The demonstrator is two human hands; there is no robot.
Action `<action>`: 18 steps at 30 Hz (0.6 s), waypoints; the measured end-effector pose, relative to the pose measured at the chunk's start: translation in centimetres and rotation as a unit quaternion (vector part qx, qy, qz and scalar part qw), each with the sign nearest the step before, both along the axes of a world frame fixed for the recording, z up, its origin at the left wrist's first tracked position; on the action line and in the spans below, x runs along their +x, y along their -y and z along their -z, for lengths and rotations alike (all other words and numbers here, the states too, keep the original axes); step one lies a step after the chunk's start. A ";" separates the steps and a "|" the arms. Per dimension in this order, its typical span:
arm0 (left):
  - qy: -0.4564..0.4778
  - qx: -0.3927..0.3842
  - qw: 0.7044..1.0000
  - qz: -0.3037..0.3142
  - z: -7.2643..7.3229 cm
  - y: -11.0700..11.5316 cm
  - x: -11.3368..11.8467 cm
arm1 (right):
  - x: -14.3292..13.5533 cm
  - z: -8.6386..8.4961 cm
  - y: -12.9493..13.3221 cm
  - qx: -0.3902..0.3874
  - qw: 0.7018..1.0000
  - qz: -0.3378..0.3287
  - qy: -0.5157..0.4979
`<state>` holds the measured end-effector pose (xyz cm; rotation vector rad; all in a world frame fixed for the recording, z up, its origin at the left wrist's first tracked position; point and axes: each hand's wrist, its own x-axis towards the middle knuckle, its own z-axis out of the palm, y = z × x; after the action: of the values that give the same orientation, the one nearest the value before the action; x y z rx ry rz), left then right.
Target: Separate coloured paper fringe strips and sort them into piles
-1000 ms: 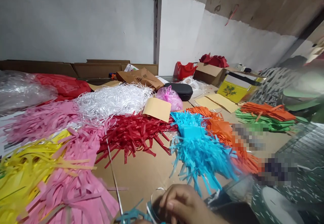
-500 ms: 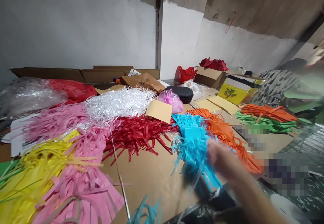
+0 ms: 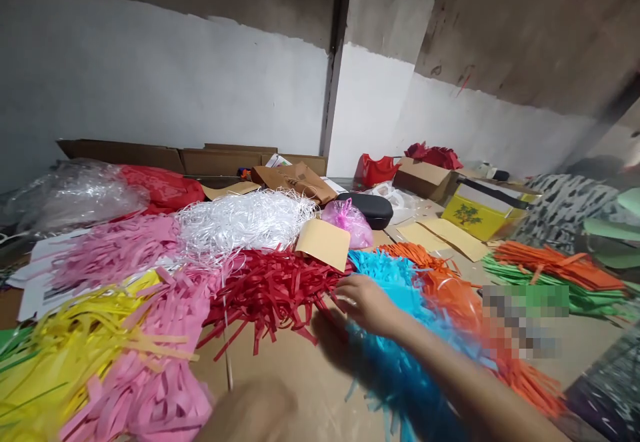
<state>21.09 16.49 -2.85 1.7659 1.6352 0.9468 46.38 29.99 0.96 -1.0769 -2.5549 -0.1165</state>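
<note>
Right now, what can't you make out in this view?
- Left hand: blurred at the bottom edge, grip unreadable.
- Right hand: fingertips reach the red paper strips; any hold is unclear.
- Pixelated patch hides what lies on the orange strips.

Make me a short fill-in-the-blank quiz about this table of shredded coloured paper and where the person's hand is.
1. The right hand reaches over the ____ paper fringe, at the edge of the red paper strips.
2. The tan envelope lies just in front of a ____ plastic bag.
3. The white shreds lie behind the ____ strips.

Missing words: blue; pink; red
</note>
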 end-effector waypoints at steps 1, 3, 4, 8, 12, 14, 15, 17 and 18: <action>-0.065 0.004 0.998 0.007 -0.4 -1.7 -0.7 | -2.9 1.0 -0.3 -0.018 0.999 -0.043 0.021; -0.197 0.012 0.980 0.020 -1.4 -5.1 -1.9 | -7.5 2.3 -1.0 -0.039 0.995 -0.081 0.045; -0.252 0.021 0.967 0.022 -1.8 -6.6 -2.2 | -9.2 2.7 -1.3 -0.043 0.995 -0.080 0.050; -0.396 0.061 0.916 0.026 -2.6 -10.5 -2.2 | -11.7 3.9 -2.5 -0.045 0.997 -0.033 0.056; -0.454 0.085 0.886 0.049 -2.2 -12.0 -2.1 | -10.7 4.3 -2.2 -0.057 0.996 -0.010 0.072; -0.466 0.092 0.878 0.061 -2.3 -12.3 -2.3 | -9.9 4.2 -1.6 -0.062 0.995 -0.006 0.075; -0.471 0.095 0.874 0.068 -2.3 -12.4 -2.4 | -9.6 4.1 -1.3 -0.063 0.995 -0.004 0.075; -0.476 0.101 0.869 0.084 -2.6 -12.4 -2.7 | -9.1 4.0 -0.7 -0.064 0.995 -0.001 0.071; -0.478 0.103 0.867 0.092 -2.7 -12.4 -2.8 | -8.8 4.0 -0.5 -0.064 0.996 0.000 0.069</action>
<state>18.26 28.85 -0.18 2.7380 1.8717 0.0943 37.54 30.51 -3.05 -1.1520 -2.7178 -0.0276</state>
